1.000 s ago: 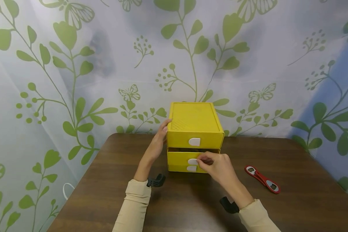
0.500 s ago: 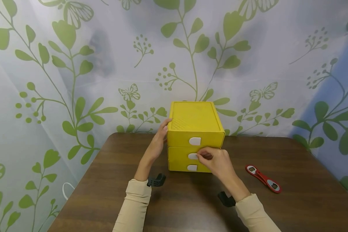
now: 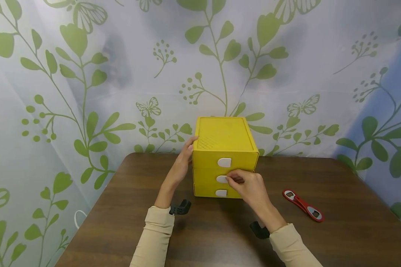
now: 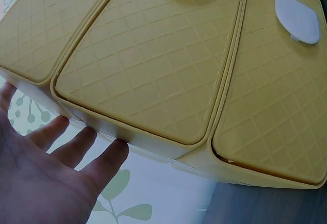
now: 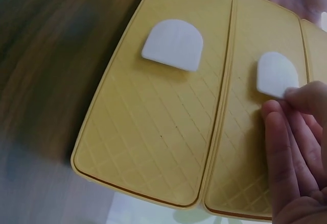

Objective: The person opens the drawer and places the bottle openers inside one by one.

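Note:
A yellow three-drawer desktop unit (image 3: 224, 133) stands on the table, with a white pull tab on each drawer front. All three drawers sit pushed in. My right hand (image 3: 254, 189) pinches the edge of the middle drawer's white pull tab (image 5: 277, 75) between thumb and fingers. In the left wrist view, the fingers of my left hand (image 4: 56, 168) are spread, their tips against the unit's side wall. The middle drawer front (image 4: 148, 55) has a raised diamond pattern and lies level with its neighbours. What the drawers hold is hidden.
To the right on the dark wooden table (image 3: 137, 230) lies a red tool (image 3: 303, 205) with a pale oval at each end. A leaf-patterned curtain (image 3: 120, 74) hangs directly behind the table. A white cord (image 3: 77, 218) shows beyond the left table edge.
The middle drawer, slightly pulled out with a dark gap above it a second ago, has slid in flush. My right hand moved inward with its tab; my left hand stayed on the side.

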`<move>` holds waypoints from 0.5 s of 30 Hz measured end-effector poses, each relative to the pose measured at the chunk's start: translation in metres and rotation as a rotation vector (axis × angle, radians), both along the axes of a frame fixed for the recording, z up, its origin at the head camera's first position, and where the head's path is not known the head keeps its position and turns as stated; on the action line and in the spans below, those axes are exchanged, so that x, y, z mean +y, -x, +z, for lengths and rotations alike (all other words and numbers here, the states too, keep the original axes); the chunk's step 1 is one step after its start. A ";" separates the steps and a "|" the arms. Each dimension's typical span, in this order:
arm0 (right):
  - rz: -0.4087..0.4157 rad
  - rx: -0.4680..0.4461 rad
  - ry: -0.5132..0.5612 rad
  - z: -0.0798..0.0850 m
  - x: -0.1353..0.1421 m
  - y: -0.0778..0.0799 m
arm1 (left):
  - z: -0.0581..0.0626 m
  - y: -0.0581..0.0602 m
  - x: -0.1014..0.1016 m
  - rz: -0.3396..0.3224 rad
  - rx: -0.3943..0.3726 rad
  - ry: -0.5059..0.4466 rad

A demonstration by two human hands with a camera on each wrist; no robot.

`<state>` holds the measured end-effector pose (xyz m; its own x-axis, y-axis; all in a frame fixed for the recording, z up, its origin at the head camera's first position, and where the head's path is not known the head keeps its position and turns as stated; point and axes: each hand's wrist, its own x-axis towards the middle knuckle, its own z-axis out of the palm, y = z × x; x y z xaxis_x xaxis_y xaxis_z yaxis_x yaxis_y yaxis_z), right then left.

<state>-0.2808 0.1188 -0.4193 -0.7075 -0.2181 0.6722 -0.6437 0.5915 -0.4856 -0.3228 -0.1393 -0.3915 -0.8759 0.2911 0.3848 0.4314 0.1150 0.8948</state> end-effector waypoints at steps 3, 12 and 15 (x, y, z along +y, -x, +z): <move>-0.009 0.010 -0.001 -0.001 -0.001 0.000 | 0.000 0.000 0.000 0.000 0.001 -0.006; -0.041 0.032 0.029 -0.008 -0.001 -0.002 | -0.001 0.001 0.000 0.008 -0.008 -0.004; -0.050 0.018 0.021 -0.012 0.000 -0.004 | 0.000 0.001 0.000 0.008 -0.001 0.000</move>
